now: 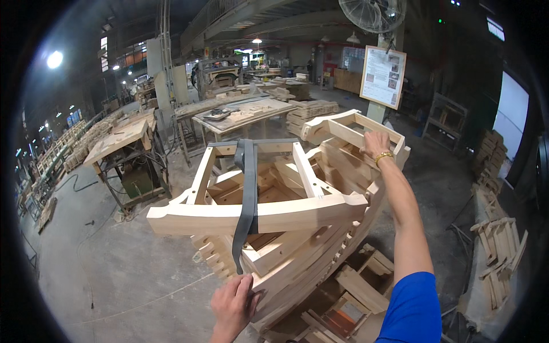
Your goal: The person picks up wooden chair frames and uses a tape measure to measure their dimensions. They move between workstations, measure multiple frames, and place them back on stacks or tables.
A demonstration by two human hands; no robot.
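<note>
A pale wooden frame with a curved front rail lies on top of a stack of similar frames. Around its front and back rails runs a dark grey strap, whose tail hangs down the near side. At the lower end of that tail, my left hand is closed, the strap pinched at its fingertips. My right arm stretches forward to the right. There my right hand is closed over the rail of a second wooden frame, which sits on the far right part of the stack; the fingertips are partly hidden.
Loose wooden parts lie beneath the stack on the right. A workbench stands to the left, and a table stands beyond the frames. More wooden pieces lie along the right side. A framed notice hangs on a pillar below a fan.
</note>
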